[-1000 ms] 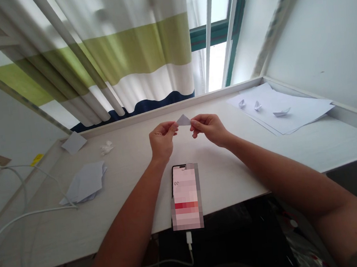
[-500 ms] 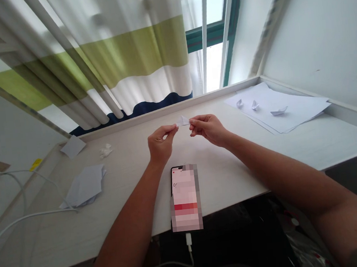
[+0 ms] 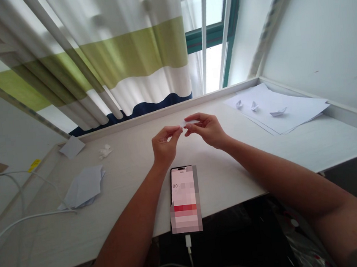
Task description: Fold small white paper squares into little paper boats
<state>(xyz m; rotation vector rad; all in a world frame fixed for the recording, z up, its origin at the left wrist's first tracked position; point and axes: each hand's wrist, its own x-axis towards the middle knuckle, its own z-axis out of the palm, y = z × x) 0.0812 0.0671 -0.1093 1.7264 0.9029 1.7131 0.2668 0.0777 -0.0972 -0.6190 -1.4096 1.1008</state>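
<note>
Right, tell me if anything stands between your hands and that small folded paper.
Nothing visible does. The left hand and right hand both meet the small folded paper directly, pinching it between their fingertips from either side.

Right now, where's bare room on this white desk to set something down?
Bare white desktop lies between the black smartphone and the white sheets holding paper boats. A narrower patch lies between the phone and the folded white paper pile. It's crowded at left, by the crumpled white paper.
</note>
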